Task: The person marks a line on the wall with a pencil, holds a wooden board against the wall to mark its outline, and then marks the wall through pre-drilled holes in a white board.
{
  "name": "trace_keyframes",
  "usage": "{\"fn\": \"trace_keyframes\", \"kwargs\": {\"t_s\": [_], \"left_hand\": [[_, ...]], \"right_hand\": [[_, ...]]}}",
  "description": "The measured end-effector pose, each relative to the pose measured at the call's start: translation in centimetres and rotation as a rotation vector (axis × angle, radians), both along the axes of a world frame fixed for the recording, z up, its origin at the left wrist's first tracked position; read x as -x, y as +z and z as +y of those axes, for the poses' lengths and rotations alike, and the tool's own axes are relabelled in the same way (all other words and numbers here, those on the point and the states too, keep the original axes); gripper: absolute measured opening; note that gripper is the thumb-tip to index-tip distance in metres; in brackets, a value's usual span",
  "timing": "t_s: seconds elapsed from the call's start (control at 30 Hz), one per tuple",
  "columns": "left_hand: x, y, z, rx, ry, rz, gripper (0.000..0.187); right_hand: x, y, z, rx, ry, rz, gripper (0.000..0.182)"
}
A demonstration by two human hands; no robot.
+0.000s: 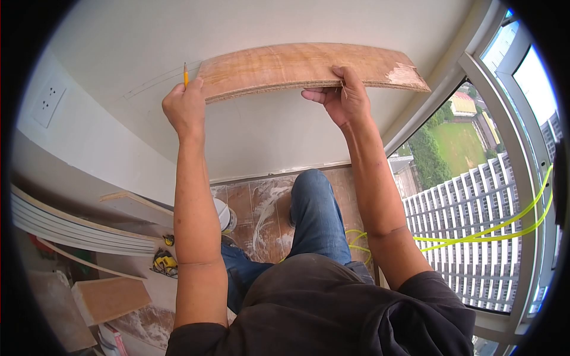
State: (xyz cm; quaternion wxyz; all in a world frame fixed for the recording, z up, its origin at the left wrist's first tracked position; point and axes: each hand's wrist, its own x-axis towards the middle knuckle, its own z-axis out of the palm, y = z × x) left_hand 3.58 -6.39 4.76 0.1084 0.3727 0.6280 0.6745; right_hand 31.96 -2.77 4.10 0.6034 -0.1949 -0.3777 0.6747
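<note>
Dusty brown tiled floor (pixel 261 207) with wood offcuts (pixel 110 298), yellow tool (pixel 164 261), yellow hose (pixel 356 240).

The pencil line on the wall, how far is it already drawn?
Done: a faint line runs left of the board. In hand: the right hand presses the board to the wall, and the left hand holds a pencil at its left end. Left: no line shows past the board's right end.

white wall (pixel 267 136) with a socket plate (pixel 47 102) at upper left. dusty wood-pattern floor (pixel 261 207). stacked white trim strips (pixel 71 228) at left, a board offcut (pixel 110 298) below them, a yellow tool (pixel 164 261) beside. yellow hose (pixel 493 228) along the window (pixel 475 196); buildings (pixel 475 249) outside.
</note>
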Motion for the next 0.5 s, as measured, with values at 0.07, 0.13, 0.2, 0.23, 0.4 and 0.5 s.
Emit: {"fn": "trace_keyframes", "kwargs": {"t_s": [0.07, 0.13, 0.2, 0.23, 0.4, 0.5], "left_hand": [[0.06, -0.05, 0.04, 0.001, 0.002, 0.001, 0.031], [0.09, -0.03, 0.04, 0.001, -0.002, 0.000, 0.031], [0.20, -0.14, 0.12, 0.000, 0.004, 0.017, 0.031], [0.35, -0.31, 0.26, -0.002, 0.013, 0.034, 0.031], [0.46, -0.37, 0.31, 0.008, 0.013, 0.035, 0.031], [0.33, -0.32, 0.23, 0.007, 0.010, 0.029, 0.031]], "right_hand": [[-0.02, -0.11, 0.11, 0.004, 0.003, 0.004, 0.042], [-0.03, -0.16, 0.18, 0.002, 0.008, 0.006, 0.043], [-0.05, -0.17, 0.19, -0.004, 0.012, 0.005, 0.043], [-0.06, -0.18, 0.19, -0.003, 0.010, 0.005, 0.043], [-0.13, -0.27, 0.30, -0.004, 0.021, 0.007, 0.042], [-0.12, -0.29, 0.31, -0.017, 0.028, 0.016, 0.041]]}}
